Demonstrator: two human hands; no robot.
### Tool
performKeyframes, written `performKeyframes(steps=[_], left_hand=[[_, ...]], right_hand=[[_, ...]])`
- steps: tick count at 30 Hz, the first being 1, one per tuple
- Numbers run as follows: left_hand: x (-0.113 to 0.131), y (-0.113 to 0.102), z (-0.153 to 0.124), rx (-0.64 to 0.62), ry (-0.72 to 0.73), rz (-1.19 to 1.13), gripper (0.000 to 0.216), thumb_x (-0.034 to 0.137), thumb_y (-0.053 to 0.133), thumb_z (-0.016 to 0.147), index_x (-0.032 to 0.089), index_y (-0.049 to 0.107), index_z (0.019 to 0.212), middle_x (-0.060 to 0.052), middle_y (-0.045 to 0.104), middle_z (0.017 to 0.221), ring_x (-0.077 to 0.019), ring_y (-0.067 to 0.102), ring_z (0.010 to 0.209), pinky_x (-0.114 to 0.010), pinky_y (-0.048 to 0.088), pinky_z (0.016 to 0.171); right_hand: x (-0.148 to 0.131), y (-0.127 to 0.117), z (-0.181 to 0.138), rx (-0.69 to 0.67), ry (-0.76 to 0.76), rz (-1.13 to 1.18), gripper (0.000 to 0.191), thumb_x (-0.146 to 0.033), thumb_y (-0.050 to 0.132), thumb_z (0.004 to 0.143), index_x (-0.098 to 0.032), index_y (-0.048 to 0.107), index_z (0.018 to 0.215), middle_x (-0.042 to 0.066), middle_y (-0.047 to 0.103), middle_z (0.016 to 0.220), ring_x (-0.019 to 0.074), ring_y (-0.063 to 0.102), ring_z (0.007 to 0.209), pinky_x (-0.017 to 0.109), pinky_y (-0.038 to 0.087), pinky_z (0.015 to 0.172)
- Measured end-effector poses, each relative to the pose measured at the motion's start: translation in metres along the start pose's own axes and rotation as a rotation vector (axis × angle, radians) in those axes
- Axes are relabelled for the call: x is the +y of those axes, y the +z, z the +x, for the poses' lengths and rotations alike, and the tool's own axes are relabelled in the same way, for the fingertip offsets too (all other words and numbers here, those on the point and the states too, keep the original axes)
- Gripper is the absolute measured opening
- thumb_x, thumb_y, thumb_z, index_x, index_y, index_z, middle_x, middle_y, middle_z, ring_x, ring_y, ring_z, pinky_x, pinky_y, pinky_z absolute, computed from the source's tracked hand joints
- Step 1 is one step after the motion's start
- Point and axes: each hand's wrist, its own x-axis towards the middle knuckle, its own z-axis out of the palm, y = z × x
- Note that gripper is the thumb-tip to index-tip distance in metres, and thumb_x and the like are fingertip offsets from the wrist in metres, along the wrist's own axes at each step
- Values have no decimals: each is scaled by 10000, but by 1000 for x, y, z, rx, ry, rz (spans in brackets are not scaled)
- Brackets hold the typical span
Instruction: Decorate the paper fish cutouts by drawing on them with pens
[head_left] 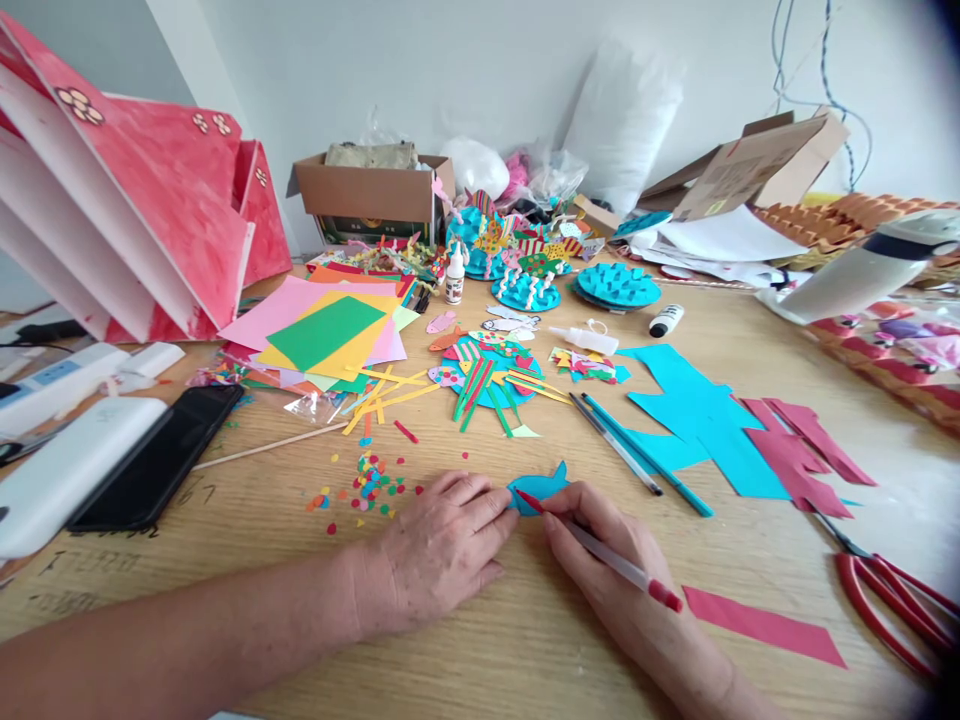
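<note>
A blue paper fish (553, 484) lies flat on the wooden table in front of me. My left hand (450, 540) rests palm down, its fingers stretched out and their tips touching the fish's left edge. Pinched in my right hand (611, 540) is a red pen (611, 560) with a clear barrel and a red end cap. Its tip is on or just over the left part of the fish. The right fingers hide the fish's lower right edge. Small coloured paper dots (371, 480) are scattered beyond my left hand.
Red-handled scissors (889, 590) and a red paper strip (765, 625) lie at right. Beyond are two pens (637, 450), blue paper offcuts (697, 420), and a decorated blue disc (491, 385). A phone (157, 455) and a wooden stick (274, 445) lie left, coloured sheets (326, 335) behind.
</note>
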Motion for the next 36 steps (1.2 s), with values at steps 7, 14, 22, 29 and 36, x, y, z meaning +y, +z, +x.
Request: performKeyframes(steps=[7,14,22,29,36], left_hand=[[0,0,-1,3,8,16,418,338,592,860,128,502,1210,-81,546,1208,-226,456,1115,-373,380,960],[0,2,0,16,3,16,420,342,603,851,127,507,1198,-66,552,1198,-218,458,1105,-374,384,958],[-1,0,-1,7,9,11,398,335,581,865,128,508,1196,-78,549,1199,-226,458,1110,-372,379,958],[-1,1,-2,5,3,-2,402,333,583,865,128,506,1202,-70,545,1210,-228,451,1108,-380,370,967],[-1,2,-1,5,1,-5,417,331,596,856,124,502,1206,-72,545,1214,-227,453,1110,-381,378,964]], right_hand=[[0,0,1,8,-10,6,155,-304,449,821,-209,543,741,-38,567,544,115,497,465,217,341,446],[-1,0,0,-2,6,20,149,-309,449,819,-211,532,744,-30,573,561,122,513,486,223,357,460],[-3,-1,1,11,9,33,155,-314,449,806,-217,541,727,-31,578,551,121,508,472,222,366,458],[-3,-1,0,22,-1,20,155,-313,454,803,-214,546,727,-39,563,530,115,490,449,217,336,431],[-3,-2,1,14,4,18,150,-309,458,807,-214,551,739,-37,575,544,118,503,459,219,354,448]])
